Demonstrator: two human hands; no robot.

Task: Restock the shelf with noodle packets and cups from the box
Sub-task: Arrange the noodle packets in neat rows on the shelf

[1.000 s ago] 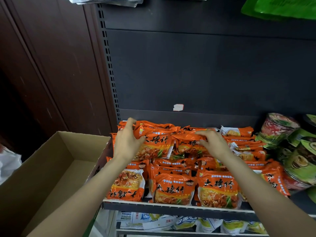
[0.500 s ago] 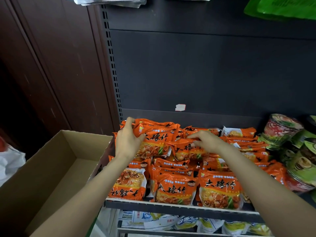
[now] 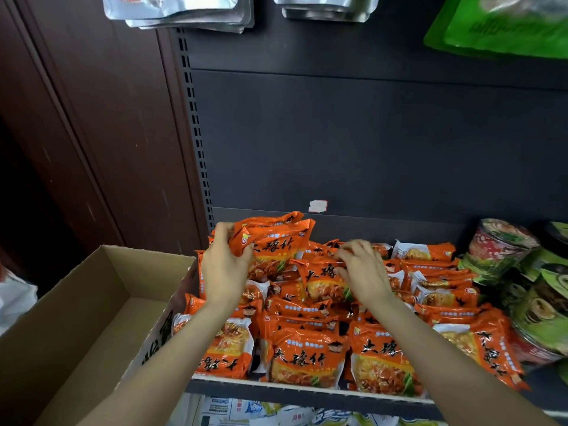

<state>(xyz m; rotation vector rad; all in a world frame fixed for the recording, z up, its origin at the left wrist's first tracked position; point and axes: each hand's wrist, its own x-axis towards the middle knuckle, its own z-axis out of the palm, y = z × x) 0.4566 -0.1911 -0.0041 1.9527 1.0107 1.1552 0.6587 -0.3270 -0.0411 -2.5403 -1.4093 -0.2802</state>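
Note:
Several orange noodle packets (image 3: 307, 355) are piled on the dark shelf (image 3: 307, 392). My left hand (image 3: 224, 265) grips the left end of a raised orange packet (image 3: 276, 238) at the back left of the pile. My right hand (image 3: 362, 269) rests with bent fingers on another orange packet (image 3: 322, 278) in the middle of the pile, pinching its upper edge. Green and red noodle cups (image 3: 504, 247) lie stacked on their sides at the shelf's right end. The cardboard box (image 3: 76, 318) stands open at the left, its visible inside bare.
Silver pouches (image 3: 184, 10) and green bags (image 3: 507, 26) hang above against the dark back panel. A brown wood wall stands left of the shelf. White-blue packets (image 3: 246, 413) fill the lower shelf. A white bag (image 3: 15, 302) lies at far left.
My left hand has lifted the back left packet higher and tilted it. My right hand has shifted slightly left on the middle packet.

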